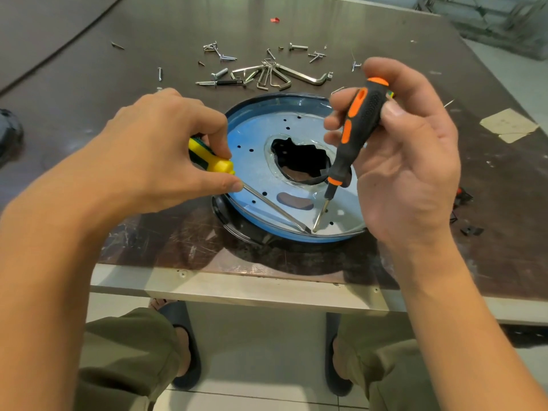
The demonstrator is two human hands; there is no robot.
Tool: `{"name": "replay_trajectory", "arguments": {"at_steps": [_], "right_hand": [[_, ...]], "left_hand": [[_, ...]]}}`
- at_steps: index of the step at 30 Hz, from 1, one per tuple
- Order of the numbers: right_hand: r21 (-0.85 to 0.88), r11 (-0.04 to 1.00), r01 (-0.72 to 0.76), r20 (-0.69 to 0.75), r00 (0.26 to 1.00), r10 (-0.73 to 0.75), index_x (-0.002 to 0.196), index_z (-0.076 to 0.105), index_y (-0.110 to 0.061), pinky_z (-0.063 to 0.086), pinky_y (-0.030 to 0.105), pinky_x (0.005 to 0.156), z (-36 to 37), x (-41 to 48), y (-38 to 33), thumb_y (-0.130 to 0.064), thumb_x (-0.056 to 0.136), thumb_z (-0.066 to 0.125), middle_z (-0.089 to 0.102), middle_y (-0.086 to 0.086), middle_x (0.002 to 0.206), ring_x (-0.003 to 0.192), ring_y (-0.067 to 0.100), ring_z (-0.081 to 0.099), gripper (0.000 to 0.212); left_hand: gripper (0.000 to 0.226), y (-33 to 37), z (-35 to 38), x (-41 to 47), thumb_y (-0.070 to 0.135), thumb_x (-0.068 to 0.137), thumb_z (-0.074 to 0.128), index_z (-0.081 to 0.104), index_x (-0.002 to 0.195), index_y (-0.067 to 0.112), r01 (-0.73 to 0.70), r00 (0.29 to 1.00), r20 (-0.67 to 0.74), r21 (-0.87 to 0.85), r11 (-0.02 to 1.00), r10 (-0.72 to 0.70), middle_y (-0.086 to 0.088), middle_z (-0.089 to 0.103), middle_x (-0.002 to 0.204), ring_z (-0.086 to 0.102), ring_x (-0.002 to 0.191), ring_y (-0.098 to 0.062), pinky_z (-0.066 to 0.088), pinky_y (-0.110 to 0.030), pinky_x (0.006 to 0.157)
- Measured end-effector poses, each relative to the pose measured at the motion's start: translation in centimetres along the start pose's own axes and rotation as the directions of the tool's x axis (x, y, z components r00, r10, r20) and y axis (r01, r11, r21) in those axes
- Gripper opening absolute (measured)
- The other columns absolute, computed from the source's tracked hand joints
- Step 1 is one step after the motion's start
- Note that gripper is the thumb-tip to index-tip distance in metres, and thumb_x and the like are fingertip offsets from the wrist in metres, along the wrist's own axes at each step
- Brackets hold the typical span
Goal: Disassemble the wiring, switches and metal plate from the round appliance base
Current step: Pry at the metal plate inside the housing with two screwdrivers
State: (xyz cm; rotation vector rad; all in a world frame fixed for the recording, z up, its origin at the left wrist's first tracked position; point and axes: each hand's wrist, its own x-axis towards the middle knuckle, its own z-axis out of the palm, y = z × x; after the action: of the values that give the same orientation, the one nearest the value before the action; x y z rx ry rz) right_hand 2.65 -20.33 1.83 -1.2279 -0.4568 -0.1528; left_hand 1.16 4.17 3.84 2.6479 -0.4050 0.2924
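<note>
The round appliance base (237,221), dark with a blue rim, lies near the table's front edge. A shiny metal plate (258,161) with small holes and a jagged dark opening in its middle covers it. My left hand (166,149) grips a yellow-handled screwdriver (213,161); its long shaft slants down to the plate's near edge. My right hand (406,149) holds a black-and-orange screwdriver (355,126) nearly upright. Both tips meet at the same spot on the plate's front rim. No wiring or switches show.
Loose screws (219,53) and a bunch of hex keys (275,75) are scattered behind the base. A taped paper patch (508,124) sits far right, small black parts (462,203) at the right edge, a dark object (9,134) far left. My knees are below the table edge.
</note>
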Motion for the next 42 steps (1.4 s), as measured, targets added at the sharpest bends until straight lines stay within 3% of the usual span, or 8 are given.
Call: {"name": "replay_trajectory", "arguments": {"at_steps": [5,14,19,24,29,33,39,42], "right_hand": [[-0.092,0.994,0.066,-0.023,0.997,-0.068,0.117,0.059,-0.01,0.048,0.043,0.079,0.49,0.17,0.16,-0.007,0.097,0.061,0.058,0.001,0.093,0.086,0.023,0.05,0.02],[-0.064,0.997,0.043,-0.037,0.998,-0.045,0.118,0.061,-0.009,0.042,0.045,0.087,0.49,0.34,0.3,-0.014,0.096,0.06,0.058,0.011,0.098,0.094,0.031,0.049,0.022],[-0.002,1.0,-0.006,-0.044,0.999,0.006,0.125,0.058,-0.004,0.051,0.037,0.084,-0.06,0.19,0.13,-0.005,0.104,0.04,0.072,0.012,0.098,0.087,0.027,0.065,0.028],[-0.1,0.994,0.052,-0.031,0.998,-0.055,0.122,0.058,-0.006,0.046,0.042,0.082,0.41,0.32,0.28,-0.007,0.099,0.058,0.057,0.006,0.094,0.089,0.031,0.048,0.023],[-0.013,1.0,-0.022,-0.021,1.0,0.021,0.128,0.055,-0.004,0.05,0.038,0.085,0.01,0.26,0.15,-0.005,0.104,0.041,0.069,0.011,0.101,0.09,0.026,0.064,0.028],[-0.101,0.995,0.027,-0.026,0.999,-0.03,0.124,0.057,-0.005,0.046,0.042,0.082,0.44,0.31,0.34,-0.005,0.098,0.06,0.058,0.003,0.095,0.09,0.025,0.051,0.027],[-0.014,0.999,-0.039,-0.016,0.999,0.039,0.129,0.056,-0.005,0.048,0.039,0.086,-0.06,0.2,0.17,-0.007,0.102,0.04,0.071,0.009,0.099,0.094,0.025,0.061,0.031],[-0.081,0.997,0.013,-0.019,1.0,-0.015,0.125,0.058,-0.006,0.047,0.044,0.083,0.41,0.26,0.24,-0.013,0.1,0.058,0.062,0.004,0.096,0.091,0.029,0.053,0.027]], "left_hand": [[0.029,-0.01,-0.03,0.04,0.055,0.061,0.081,0.064,0.073,0.034,0.0,1.0,0.004,-0.006,1.0,0.0,0.016,0.057,0.077,0.047,0.084,-0.021,0.047,-0.046,0.073],[0.029,0.0,0.04,0.05,0.057,0.06,0.078,0.064,0.072,0.034,0.008,1.0,0.003,0.0,1.0,-0.008,0.016,0.057,0.078,0.045,0.083,-0.02,0.046,-0.044,0.072],[0.029,-0.11,0.06,0.04,0.055,0.061,0.081,0.065,0.073,0.034,0.004,1.0,-0.002,0.003,1.0,-0.004,0.016,0.056,0.077,0.044,0.083,-0.02,0.045,-0.044,0.071],[0.03,-0.14,0.1,0.07,0.058,0.059,0.077,0.064,0.072,0.034,-0.005,1.0,-0.004,0.007,1.0,0.005,0.014,0.057,0.077,0.045,0.083,-0.02,0.046,-0.044,0.071],[0.029,-0.17,0.12,0.02,0.057,0.06,0.079,0.064,0.072,0.035,-0.001,1.0,-0.004,0.005,1.0,0.001,0.016,0.057,0.078,0.045,0.085,-0.02,0.046,-0.044,0.071],[0.031,-0.15,0.11,0.05,0.06,0.059,0.075,0.064,0.073,0.035,-0.002,1.0,-0.005,0.014,1.0,0.003,0.016,0.057,0.078,0.044,0.084,-0.02,0.045,-0.043,0.07],[0.032,-0.06,-0.01,0.03,0.061,0.058,0.072,0.065,0.074,0.034,-0.001,1.0,-0.002,0.019,1.0,0.001,0.017,0.056,0.079,0.044,0.085,-0.019,0.044,-0.042,0.07],[0.03,0.05,-0.1,-0.04,0.059,0.059,0.074,0.064,0.073,0.034,0.006,1.0,0.004,0.011,1.0,-0.006,0.018,0.056,0.079,0.044,0.086,-0.02,0.046,-0.044,0.073]]}}
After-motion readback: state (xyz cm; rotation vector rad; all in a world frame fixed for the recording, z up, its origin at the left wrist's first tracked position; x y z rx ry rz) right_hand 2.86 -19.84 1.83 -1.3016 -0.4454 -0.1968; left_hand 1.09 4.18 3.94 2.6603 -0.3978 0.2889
